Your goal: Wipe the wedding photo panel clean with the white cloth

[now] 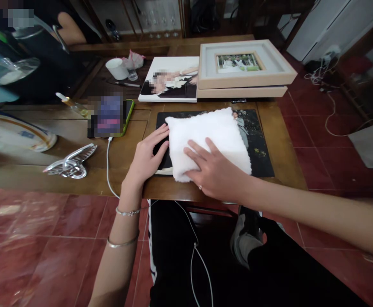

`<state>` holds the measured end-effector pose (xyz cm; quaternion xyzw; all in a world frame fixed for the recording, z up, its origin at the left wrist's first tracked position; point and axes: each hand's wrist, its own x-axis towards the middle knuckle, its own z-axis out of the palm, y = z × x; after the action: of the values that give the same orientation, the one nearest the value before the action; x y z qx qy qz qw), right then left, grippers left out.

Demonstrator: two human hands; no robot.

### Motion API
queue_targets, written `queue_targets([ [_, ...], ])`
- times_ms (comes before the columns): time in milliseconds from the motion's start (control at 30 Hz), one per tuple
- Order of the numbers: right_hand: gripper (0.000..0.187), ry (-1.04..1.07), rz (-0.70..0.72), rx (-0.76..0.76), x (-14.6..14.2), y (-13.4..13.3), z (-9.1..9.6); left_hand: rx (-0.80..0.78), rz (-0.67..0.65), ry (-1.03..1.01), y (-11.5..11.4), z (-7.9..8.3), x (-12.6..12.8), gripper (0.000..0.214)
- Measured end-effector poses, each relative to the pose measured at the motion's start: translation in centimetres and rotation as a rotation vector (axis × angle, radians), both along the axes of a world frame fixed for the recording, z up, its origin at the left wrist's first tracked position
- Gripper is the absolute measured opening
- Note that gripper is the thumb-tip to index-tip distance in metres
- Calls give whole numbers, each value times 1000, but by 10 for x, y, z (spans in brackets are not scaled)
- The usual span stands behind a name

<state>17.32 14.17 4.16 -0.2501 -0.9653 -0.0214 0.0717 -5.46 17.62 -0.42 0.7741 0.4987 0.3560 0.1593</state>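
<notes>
A folded white fluffy towel (pixel 218 128) lies over a dark photo panel (pixel 260 149) on the wooden table. The panel's right part shows a figure in pale clothing; the towel covers most of the rest. My right hand (pixel 215 172) rests on the lower part of the towel with its fingers spread, a ring on one of them. At the panel's left edge is my left hand (pixel 150 155), its fingers stretched out and their tips beside the towel's upper left corner. Bracelets circle my left wrist and forearm.
Behind the panel stand a white-edged photo print (pixel 173 91) and stacked pale wooden frames (pixel 244 81). Leftward lie a phone (pixel 109 117) on a white cable (pixel 108 162), a silver hair claw (pixel 73 162), a dropper bottle (pixel 74 106) and a white cup (pixel 117 69). Another person's arm (pixel 71 27) is far left.
</notes>
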Motion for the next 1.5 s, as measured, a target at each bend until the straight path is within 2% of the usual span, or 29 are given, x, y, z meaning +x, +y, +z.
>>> queue_targets([
  [133, 22, -4, 70, 20, 6, -18, 4, -6, 7, -3, 0, 0, 1, 34],
  [233, 21, 11, 78, -1, 10, -16, 4, -13, 1, -2, -1, 0, 1, 35],
  [367, 27, 14, 67, -54, 16, 1, 3, -4, 9, -4, -1, 0, 0, 35],
  [633, 37, 1, -120, -83, 18, 45, 3, -2, -13, -13, -1, 1, 2, 38],
  [833, 38, -63, -153, -94, 2, 53, 7, 67, 50, -52, -5, 3, 2, 44],
  [933, 36, -69, -95, -95, -8, 45, 9, 80, 65, -60, -7, 3, 2, 45],
  [1100, 31, -46, 109, -60, -17, 18, 8, 69, 68, -81, -7, 2, 1, 45],
  [1200, 27, -38, 238, -56, -13, 1, 11, 75, 75, -93, -7, 2, 1, 46],
  [1300, 23, -30, 341, -116, -1, -8, 17, 54, 70, -118, -9, 3, 2, 48],
  [1400, 17, -36, 351, -227, 15, -6, 25, 36, 74, -118, -9, 3, 3, 49],
  [1500, 16, 1, 249, -297, 33, 4, 30, 34, 66, -72, -7, 2, 2, 45],
])
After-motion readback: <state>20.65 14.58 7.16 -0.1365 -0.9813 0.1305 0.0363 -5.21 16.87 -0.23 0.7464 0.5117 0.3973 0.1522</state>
